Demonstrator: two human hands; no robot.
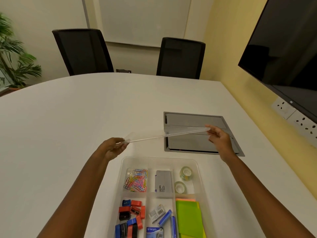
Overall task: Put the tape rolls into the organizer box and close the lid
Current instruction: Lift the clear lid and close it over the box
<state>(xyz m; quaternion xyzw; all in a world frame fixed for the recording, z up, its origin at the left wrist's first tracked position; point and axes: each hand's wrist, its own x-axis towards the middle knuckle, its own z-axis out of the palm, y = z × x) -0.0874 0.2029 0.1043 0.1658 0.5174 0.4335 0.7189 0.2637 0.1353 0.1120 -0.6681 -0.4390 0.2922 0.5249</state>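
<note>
The clear plastic organizer box [123,162] sits open on the white table in front of me. Two clear tape rolls lie in its far right compartment: one roll [186,172] tilted on edge, the other roll [180,187] lying flat just in front of it. The transparent lid [164,135] hangs in the air beyond the box, seen almost edge-on. My left hand [114,147] grips its left end and my right hand [218,136] pinches its right end.
Other compartments hold coloured paper clips [136,180], a grey staples box [163,183], sharpeners [131,215] and green sticky notes [188,219]. A grey cable hatch [197,121] is set into the table behind the lid. Two black chairs stand at the far edge; a screen hangs on the right wall.
</note>
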